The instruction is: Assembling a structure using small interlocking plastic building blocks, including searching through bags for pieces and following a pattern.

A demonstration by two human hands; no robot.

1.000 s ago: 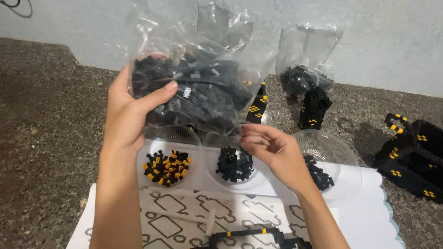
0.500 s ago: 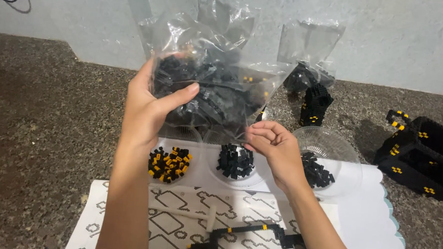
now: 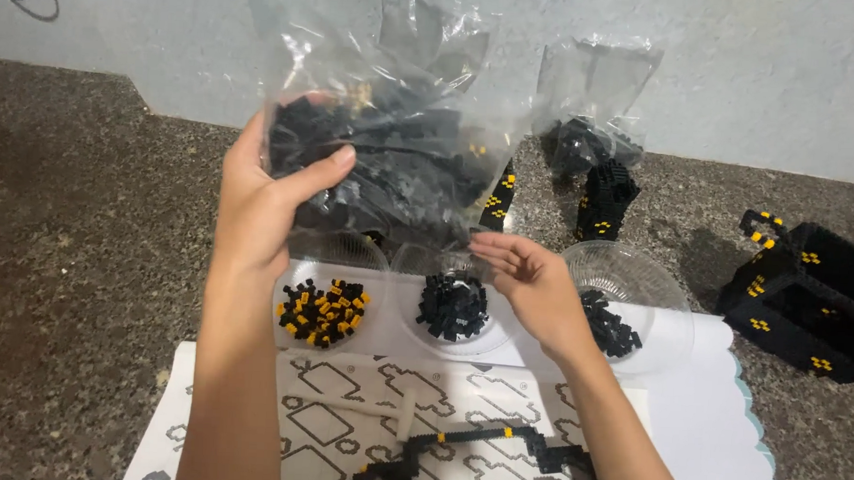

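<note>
My left hand grips a clear plastic bag full of small black bricks, held up above the bowls. Just below the bag's lower right corner, my right hand has its fingers loosely curled and apart, holding nothing that I can see. Beneath the hands stand three clear bowls: one with black and yellow bricks, one with black bricks, one with more black bricks partly hidden by my right wrist.
A patterned white sheet carries a partly built black and yellow strip. A second clear bag and a small black build stand by the wall. A larger black and yellow build sits on the right of the speckled floor.
My left hand has lifted the bag higher and slightly rightward. My right hand has stayed near the bag's lower corner, its fingers loosening.
</note>
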